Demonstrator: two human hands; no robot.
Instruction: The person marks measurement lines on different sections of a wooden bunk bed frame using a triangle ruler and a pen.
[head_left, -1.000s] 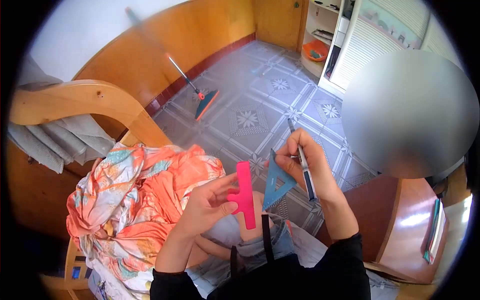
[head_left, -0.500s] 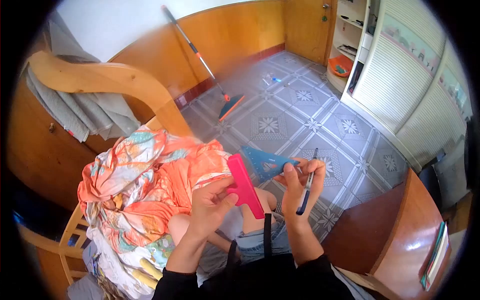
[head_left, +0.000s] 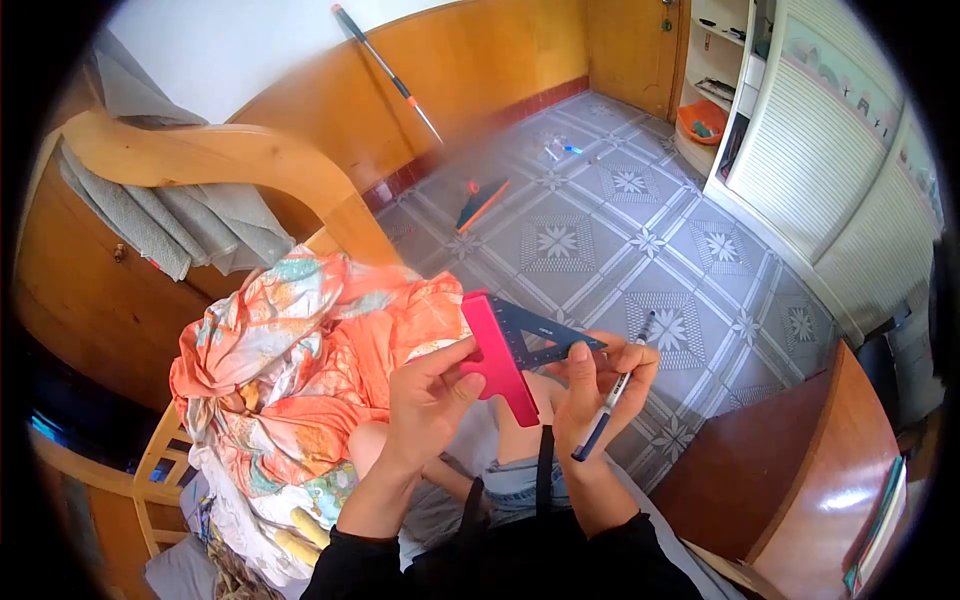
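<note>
My left hand pinches a bright pink bar-shaped clip by the tab on its side, thumb in front. The bar slants down to the right. My right hand grips a dark blue triangular set square between thumb and fingers. A pen with a white barrel and dark ends also lies across those fingers, pointing up to the right. The set square's left edge meets or passes behind the pink clip; I cannot tell whether it is inside it. Both hands are above my lap.
Rumpled orange-and-white bedding lies on the bed at left, behind a curved wooden bed end. A wooden desk stands at right with books. On the tiled floor are a squeegee broom and small litter.
The set square has turned and come up against the pink clip, where a gap showed before. The pen is tilted more, and the whole view has shifted slightly.
</note>
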